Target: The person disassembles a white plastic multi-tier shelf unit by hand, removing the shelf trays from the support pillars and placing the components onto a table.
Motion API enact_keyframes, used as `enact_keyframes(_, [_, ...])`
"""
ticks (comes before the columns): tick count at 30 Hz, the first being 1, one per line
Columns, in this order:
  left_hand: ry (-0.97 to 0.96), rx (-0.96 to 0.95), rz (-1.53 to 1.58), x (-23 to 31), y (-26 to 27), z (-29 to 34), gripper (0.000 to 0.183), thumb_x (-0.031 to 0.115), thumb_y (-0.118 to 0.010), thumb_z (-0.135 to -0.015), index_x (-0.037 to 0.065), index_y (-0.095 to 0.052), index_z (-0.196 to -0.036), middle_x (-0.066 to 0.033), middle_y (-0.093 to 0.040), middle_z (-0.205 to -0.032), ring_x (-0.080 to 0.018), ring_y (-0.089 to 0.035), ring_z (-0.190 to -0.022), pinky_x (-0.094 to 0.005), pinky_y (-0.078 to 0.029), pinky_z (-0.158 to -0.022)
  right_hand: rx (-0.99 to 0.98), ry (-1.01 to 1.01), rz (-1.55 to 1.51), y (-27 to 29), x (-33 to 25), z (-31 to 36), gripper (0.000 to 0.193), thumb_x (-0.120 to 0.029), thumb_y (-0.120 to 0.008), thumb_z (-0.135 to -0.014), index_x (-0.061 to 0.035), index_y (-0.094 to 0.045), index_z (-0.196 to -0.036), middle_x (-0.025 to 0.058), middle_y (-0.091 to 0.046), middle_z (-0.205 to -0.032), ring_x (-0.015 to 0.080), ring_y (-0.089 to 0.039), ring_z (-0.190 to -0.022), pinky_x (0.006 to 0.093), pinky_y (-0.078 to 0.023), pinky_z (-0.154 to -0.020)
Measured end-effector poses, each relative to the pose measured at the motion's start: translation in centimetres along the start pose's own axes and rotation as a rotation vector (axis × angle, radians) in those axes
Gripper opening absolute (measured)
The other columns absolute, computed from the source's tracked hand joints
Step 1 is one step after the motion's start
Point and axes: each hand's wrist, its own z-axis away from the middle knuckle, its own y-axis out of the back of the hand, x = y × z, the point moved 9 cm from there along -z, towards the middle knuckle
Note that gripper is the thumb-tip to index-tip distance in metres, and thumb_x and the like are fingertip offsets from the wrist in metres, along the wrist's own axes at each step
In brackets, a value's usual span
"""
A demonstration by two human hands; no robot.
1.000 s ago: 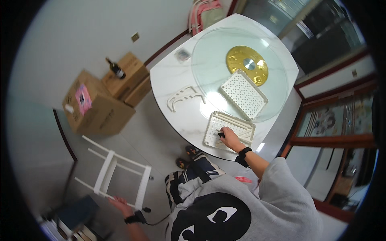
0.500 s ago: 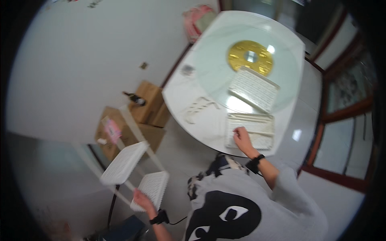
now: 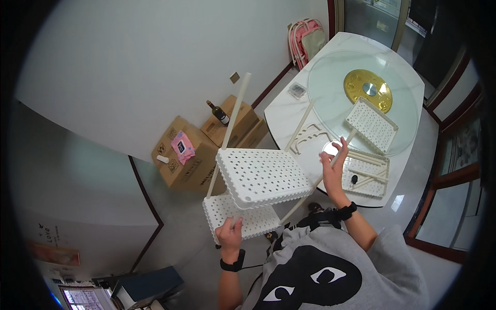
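Note:
A partly built white plastic rack stands tilted in front of me, with a perforated upper shelf [image 3: 268, 175] and a lower shelf [image 3: 250, 219] joined by poles. My left hand [image 3: 229, 237] is closed on the near edge of the lower shelf. My right hand [image 3: 335, 173] has its fingers around a white pole [image 3: 352, 135] rising from the upper shelf's right side. Another pole [image 3: 236, 111] stands at its far left corner, and a thinner-looking pole [image 3: 299, 125] rises at the far right. A round socket shows at the near left corner.
A white table [image 3: 283, 111] holds a glass turntable with a gold disc [image 3: 368, 88], a loose shelf [image 3: 374, 124], and another shelf [image 3: 351, 164] bearing poles and a small black piece [image 3: 354, 179]. Curved white parts [image 3: 312, 135] lie nearby. Cardboard boxes [image 3: 194, 168] carry a bottle [image 3: 219, 113] and pink packet [image 3: 182, 146].
My right hand has left the shelf on the table and now grips a rack pole. The rack sits closer to my middle, its upper shelf facing up more. The view has shifted left.

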Motion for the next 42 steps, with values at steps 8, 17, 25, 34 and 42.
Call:
enact_keyframes(8, [0.328,-0.164,0.289,-10.2,3.6,4.7,0.023,0.019,-0.066,-0.09,-0.001,-0.058,-0.084,-0.0083,-0.055,-0.062,-0.0166,-0.048,-0.053,-0.0299,-0.041,-0.053,0.385,-0.156,-0.574,-3.1,1.0,6.9,0.019,-0.015,-0.055,-0.093,-0.01,-0.036,-0.093,0.0022,-0.047,-0.074,0.0084,-0.042,-0.056,0.0244,-0.034,-0.048])
enact_keyframes(17, [0.401,-0.127,1.034,-20.1,5.0,7.2,0.06,0.033,-0.047,-0.093,-0.002,-0.034,-0.14,-0.0127,-0.053,-0.125,-0.0203,-0.052,-0.104,-0.0321,-0.043,-0.085,0.102,0.09,-0.423,-11.2,-4.0,14.7,0.042,-0.026,-0.054,-0.099,-0.0072,-0.047,-0.062,-0.0024,-0.045,-0.057,0.0061,-0.038,-0.047,0.0256,-0.028,-0.045])
enact_keyframes(25, [0.792,-0.165,1.078,-23.5,3.7,7.3,0.066,0.043,-0.046,-0.102,-0.002,-0.03,-0.147,-0.0154,-0.043,-0.145,-0.0271,-0.046,-0.131,-0.039,-0.035,-0.11,-0.264,0.702,-0.14,-16.3,-13.8,24.1,0.035,0.0,-0.063,-0.08,-0.0065,-0.041,-0.054,0.0057,-0.035,-0.046,0.028,-0.037,-0.037,0.036,-0.028,-0.039])
enact_keyframes(34, [0.833,0.2,1.0,-22.3,3.8,7.9,0.056,0.039,-0.055,-0.099,-0.006,-0.047,-0.132,-0.0135,-0.058,-0.128,-0.0227,-0.06,-0.111,-0.0345,-0.049,-0.093,-0.398,0.183,-0.09,-10.9,-2.8,19.5,0.023,-0.017,-0.053,-0.092,-0.0026,-0.055,-0.073,0.0075,-0.049,-0.071,0.0141,-0.049,-0.066,0.0284,-0.041,-0.063])
enact_keyframes(42, [0.428,0.283,0.551,-15.5,6.2,4.9,0.029,0.02,-0.067,-0.093,-0.004,-0.056,-0.106,-0.0099,-0.068,-0.094,-0.017,-0.063,-0.082,-0.0327,-0.05,-0.074,-0.326,0.015,0.056,-3.3,-4.6,18.0,0.029,-0.026,-0.057,-0.094,-0.0022,-0.058,-0.111,0.0087,-0.058,-0.103,0.0199,-0.055,-0.1,0.0334,-0.042,-0.09])
